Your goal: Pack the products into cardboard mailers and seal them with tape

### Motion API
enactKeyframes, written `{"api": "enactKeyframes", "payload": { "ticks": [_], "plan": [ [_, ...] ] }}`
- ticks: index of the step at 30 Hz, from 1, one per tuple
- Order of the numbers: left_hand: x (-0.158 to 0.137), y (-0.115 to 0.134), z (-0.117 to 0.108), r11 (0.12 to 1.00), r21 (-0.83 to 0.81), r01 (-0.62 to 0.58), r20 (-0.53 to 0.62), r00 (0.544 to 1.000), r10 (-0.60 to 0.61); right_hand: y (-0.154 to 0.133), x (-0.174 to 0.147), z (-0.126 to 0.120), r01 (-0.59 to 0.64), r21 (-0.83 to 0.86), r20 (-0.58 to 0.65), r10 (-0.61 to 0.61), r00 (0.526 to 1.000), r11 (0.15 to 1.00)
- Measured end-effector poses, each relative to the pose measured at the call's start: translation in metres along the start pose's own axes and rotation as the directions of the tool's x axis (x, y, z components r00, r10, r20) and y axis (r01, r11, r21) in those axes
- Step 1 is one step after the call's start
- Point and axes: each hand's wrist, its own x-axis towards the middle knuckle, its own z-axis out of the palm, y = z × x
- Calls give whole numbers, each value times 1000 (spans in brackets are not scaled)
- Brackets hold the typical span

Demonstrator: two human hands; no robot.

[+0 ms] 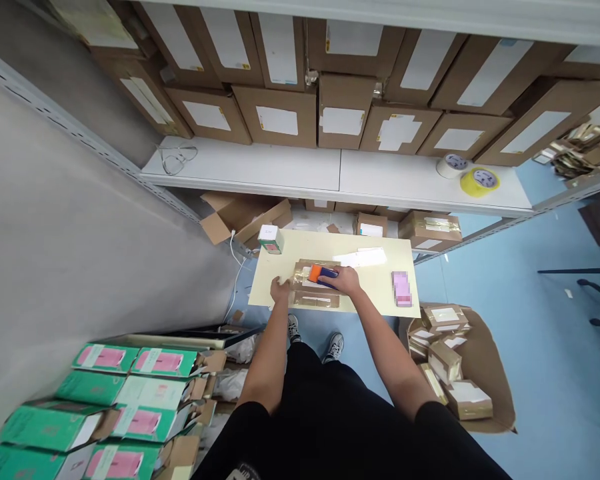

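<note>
A taped cardboard box (pixel 305 299) with white labels lies on the small cream table (pixel 260 290) in front of me. My left hand (pixel 280 289) is at the box's left edge, its fingers bent against that side. My right hand (pixel 347 280) is closed around a small orange and dark blue hand tool (pixel 316 273), held over the white label on the box's top. The tool's underside is hidden, so I cannot tell whether it touches the label. White paper slips (pixel 373 257) lie just behind my right hand.
A small green-and-white box (pixel 271 239) stands at the table's back left; a pink pixelated rectangle (pixel 402 289) lies right. Behind is a shelf (pixel 260 167) with cartons and tape rolls (pixel 479 181). A large carton (pixel 495 373) of parcels stands right, green boxes (pixel 93 385) left.
</note>
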Motion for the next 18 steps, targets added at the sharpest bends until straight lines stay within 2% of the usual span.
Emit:
{"api": "enactKeyframes", "payload": {
  "ticks": [2, 4, 5, 7, 8, 9, 11, 13, 16, 18],
  "plan": [
    [4, 7, -14, 996, 44, -78, 28, 997, 77, 0, 1, 0, 3, -6, 8, -3, 1000, 1000],
    [6, 16, -24, 980, 73, -182, 153, 973, 170, 1, 2, 0, 7, -17, 15, -7, 1000, 1000],
    [7, 22, -27, 956, 105, -276, 266, 934, 240, 1, 3, 0, 7, -24, 21, -7, 1000, 1000],
    [7, 33, -30, 847, 195, -495, 484, 799, 356, 0, 4, 0, 6, -34, 30, -5, 1000, 999],
    [7, 38, -32, 769, 255, -586, 556, 740, 379, 0, 4, -1, 4, -37, 34, -3, 999, 999],
    [7, 43, -33, 696, 320, -643, 595, 708, 381, 0, 4, -1, 2, -38, 37, 0, 999, 999],
    [8, 49, -35, 616, 437, -656, 603, 722, 340, -1, 3, -2, 0, -41, 44, 2, 999, 999],
    [11, 52, -38, 605, 485, -632, 615, 738, 278, -2, 3, -3, 0, -42, 53, 3, 999, 999],
    [15, 51, -41, 681, 461, -570, 619, 756, 214, -1, 3, -3, -6, -36, 61, 8, 998, 999],
    [16, 51, -39, 749, 412, -519, 583, 782, 220, -1, 3, -3, -12, -30, 64, 14, 998, 999]
  ]
}}
